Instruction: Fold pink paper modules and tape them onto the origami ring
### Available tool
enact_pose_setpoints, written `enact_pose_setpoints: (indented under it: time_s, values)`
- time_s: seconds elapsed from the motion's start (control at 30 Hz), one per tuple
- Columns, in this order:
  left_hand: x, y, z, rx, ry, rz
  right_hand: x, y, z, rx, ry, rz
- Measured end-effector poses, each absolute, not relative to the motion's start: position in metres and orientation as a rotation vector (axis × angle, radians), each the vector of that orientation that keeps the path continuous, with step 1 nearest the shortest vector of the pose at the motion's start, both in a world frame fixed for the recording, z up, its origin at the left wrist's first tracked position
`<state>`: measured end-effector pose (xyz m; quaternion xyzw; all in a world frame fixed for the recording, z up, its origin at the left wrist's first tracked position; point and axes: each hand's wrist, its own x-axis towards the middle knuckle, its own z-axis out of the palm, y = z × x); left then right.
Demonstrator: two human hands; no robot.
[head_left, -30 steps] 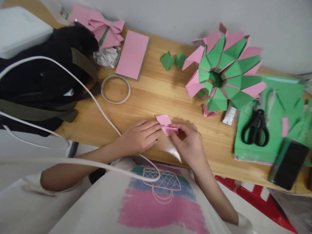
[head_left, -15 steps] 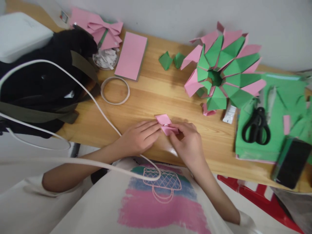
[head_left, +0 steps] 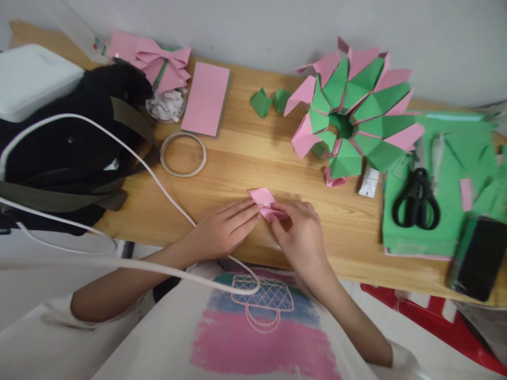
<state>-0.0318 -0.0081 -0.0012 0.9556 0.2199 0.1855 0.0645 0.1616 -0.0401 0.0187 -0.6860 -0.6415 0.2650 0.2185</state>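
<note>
On the wooden table in front of me lies a small piece of folded pink paper (head_left: 262, 196), its upper part a slanted diamond shape. My right hand (head_left: 303, 229) pinches its lower right flap between thumb and index finger. From the other side my left hand (head_left: 226, 228) lies flat, fingers stretched out, with the fingertips at the paper's left edge. A small whitish spot shows in the middle of the paper, by the right index fingertip. Part of the lower flap is hidden under the fingers.
Behind stands a pink-and-green folded-paper ring (head_left: 352, 119), near two green paper pieces (head_left: 260, 102) and a glue tube (head_left: 369, 182). Black scissors (head_left: 416, 203) and a phone (head_left: 477, 258) are at right. Leftward are a tape ring (head_left: 183, 172), pink paper stack (head_left: 206, 100) and white cable (head_left: 148, 168).
The lower pink flap looks flatter under my right fingers, and the right index finger sits closer to the paper's middle. My left hand stays at its edge. The view has shifted slightly.
</note>
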Motion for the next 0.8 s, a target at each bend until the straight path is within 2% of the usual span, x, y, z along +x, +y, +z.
enact_pose_setpoints:
  time_s: [0.8]
  values:
    - [-0.0282,-0.0117,-0.0013,2.915,0.754,0.41,0.1613,-0.04,0.0169,-1.9,-1.785,0.7]
